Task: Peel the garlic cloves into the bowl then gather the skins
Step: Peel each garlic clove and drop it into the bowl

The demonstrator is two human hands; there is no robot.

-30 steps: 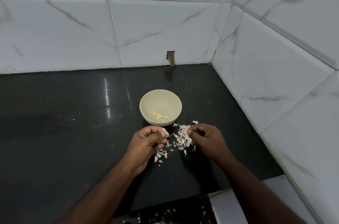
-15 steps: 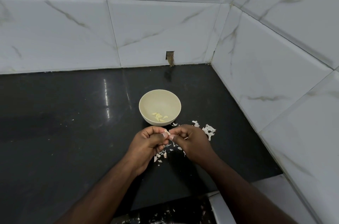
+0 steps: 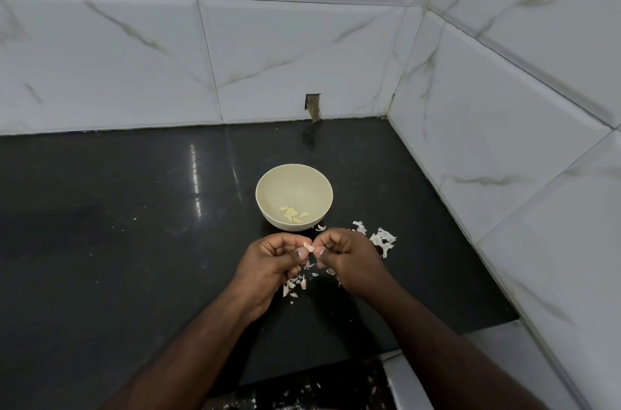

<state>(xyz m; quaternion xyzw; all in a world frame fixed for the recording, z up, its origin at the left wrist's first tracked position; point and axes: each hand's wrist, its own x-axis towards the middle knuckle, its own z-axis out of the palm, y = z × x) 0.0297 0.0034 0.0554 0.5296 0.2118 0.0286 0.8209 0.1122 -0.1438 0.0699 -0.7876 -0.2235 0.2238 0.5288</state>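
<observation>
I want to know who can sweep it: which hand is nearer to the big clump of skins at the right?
Right. The right hand lies just beside the clump of skins; the left hand is farther, beyond the right one.

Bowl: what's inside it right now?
The cream bowl holds a small cluster of peeled garlic cloves at its near side; no skins are visible inside. The rest of the interior is bare. The near wall may hide a little of the bottom.

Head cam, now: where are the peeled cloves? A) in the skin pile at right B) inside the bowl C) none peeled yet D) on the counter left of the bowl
B: several pale peeled cloves lie on the bottom of the cream bowl.
</observation>
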